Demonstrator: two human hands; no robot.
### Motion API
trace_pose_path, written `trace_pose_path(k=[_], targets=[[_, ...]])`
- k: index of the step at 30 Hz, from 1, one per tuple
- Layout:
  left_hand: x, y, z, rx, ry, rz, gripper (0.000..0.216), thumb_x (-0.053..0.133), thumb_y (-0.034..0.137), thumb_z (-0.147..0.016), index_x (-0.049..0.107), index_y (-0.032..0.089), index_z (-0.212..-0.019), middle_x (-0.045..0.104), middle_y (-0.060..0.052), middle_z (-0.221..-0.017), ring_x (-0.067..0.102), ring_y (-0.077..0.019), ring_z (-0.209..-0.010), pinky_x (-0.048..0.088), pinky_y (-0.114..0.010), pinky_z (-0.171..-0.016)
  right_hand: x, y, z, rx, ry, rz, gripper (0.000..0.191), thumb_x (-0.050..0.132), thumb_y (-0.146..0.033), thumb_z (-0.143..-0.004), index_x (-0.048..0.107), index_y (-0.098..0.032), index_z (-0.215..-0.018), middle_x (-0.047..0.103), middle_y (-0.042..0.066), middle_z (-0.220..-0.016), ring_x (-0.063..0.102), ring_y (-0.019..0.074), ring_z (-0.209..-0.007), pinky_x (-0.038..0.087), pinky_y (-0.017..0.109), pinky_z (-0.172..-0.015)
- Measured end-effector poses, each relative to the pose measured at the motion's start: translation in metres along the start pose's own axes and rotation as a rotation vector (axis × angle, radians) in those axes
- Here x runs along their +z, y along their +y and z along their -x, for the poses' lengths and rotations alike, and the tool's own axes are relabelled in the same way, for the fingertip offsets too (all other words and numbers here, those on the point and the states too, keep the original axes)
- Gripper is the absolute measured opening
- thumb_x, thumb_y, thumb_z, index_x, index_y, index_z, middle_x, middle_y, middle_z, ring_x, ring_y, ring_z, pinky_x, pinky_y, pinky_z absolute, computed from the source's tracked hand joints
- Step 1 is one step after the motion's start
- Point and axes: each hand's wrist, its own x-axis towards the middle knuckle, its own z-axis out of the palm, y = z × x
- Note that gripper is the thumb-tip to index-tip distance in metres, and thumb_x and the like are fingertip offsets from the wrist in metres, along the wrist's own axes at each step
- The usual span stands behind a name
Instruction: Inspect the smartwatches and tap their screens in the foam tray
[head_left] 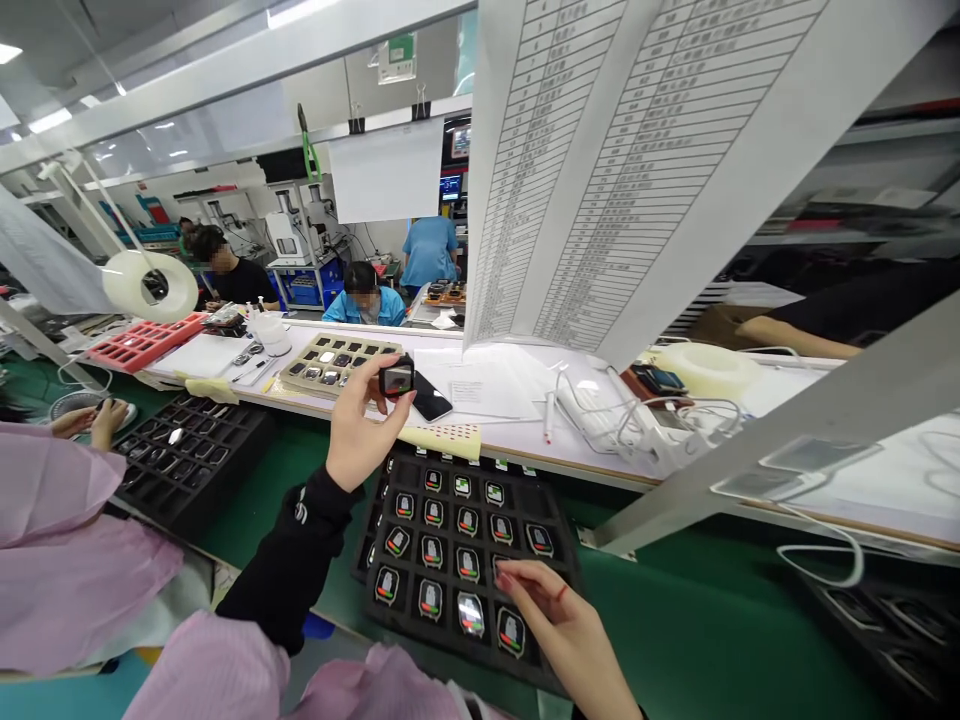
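My left hand (361, 428) is raised above the bench and pinches a small black smartwatch body (397, 378) between thumb and fingertips, its lit screen facing me. My right hand (564, 622) rests low on the black tray (541, 500), fingers bent, fingertips touching a cell near the tray's right side. I cannot see whether it holds a piece. The tray holds several watch bodies (433, 514) with lit screens showing green and red marks.
A second black tray (187, 455) sits at the left on the green mat, beside another person's hand (105, 420). A beige tray (337, 362), red tray (146, 340), phone (431, 398), cables and tape rolls lie on the white shelf. Large printed sheets (637, 150) hang overhead. Co-workers sit beyond.
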Motion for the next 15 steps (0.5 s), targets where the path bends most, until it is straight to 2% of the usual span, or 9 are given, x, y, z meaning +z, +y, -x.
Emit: trace_pose_path(k=[3, 7, 15], targets=[[-0.002, 0.009, -0.004, 0.046, 0.014, -0.016, 0.039, 0.066, 0.024, -0.083, 0.054, 0.025, -0.120, 0.058, -0.005, -0.107, 0.050, -0.0089, -0.069, 0.047, -0.024, -0.063, 0.001, 0.000, 0.001, -0.010, -0.003, 0.005, 0.026, 0.070, -0.045, -0.084, 0.074, -0.021, -0.093, 0.069, 0.009, -0.095, 0.068, 0.0253, -0.088, 0.061, 0.029, -0.074], [-0.004, 0.015, -0.005, 0.029, 0.018, 0.011, 0.041, 0.067, 0.024, -0.082, 0.053, 0.024, -0.121, 0.058, -0.005, -0.105, 0.052, -0.0099, -0.071, 0.048, -0.023, -0.062, 0.001, 0.000, 0.001, -0.024, -0.002, 0.001, 0.026, 0.070, -0.045, -0.083, 0.074, -0.021, -0.092, 0.070, 0.009, -0.093, 0.069, 0.0248, -0.086, 0.061, 0.028, -0.075], [-0.011, 0.030, -0.006, 0.085, 0.000, 0.083, 0.042, 0.069, 0.020, -0.081, 0.053, 0.023, -0.120, 0.059, -0.007, -0.111, 0.056, -0.0093, -0.076, 0.049, -0.019, -0.059, 0.004, -0.003, -0.001, -0.038, -0.005, -0.014, 0.029, 0.070, -0.046, -0.083, 0.074, -0.019, -0.091, 0.071, 0.010, -0.091, 0.070, 0.0238, -0.083, 0.061, 0.026, -0.073]])
